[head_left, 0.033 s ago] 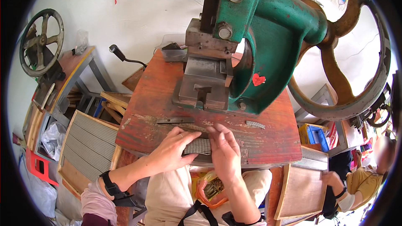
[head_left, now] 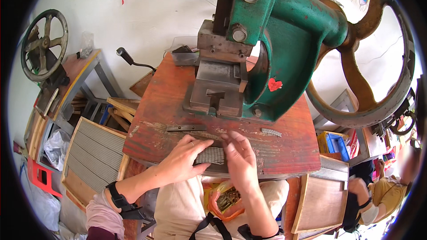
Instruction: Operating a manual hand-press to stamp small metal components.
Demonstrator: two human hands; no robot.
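While the left hand is bracing a ridged grey block at the near edge of the red-brown surface, the right hand is hovering close by the block's right end. The left grip is closing narrowly around the block, fingers lying along its far side and thumb pressing near its near left corner. The right grip is curling, thumb and forefinger coming close together; whether they are pinching anything, or touching the block, I cannot tell.

As for progress, the block is showing its strips already gathered side by side in an even stack. Since both hands are staying within reach of it, handling seems to be unfinished, though how much is remaining is not showing. One short grey strip is lying apart to the right, and a slim metal bar is resting to the left, just beyond the left hand.

On the far side, the green press is standing over the surface, with no hand touching it. To the left, grey rows are filling most of a wooden tray, its near part lying bare. To the right, another tray is carrying rows only toward its far end, so its filling is looking less advanced.
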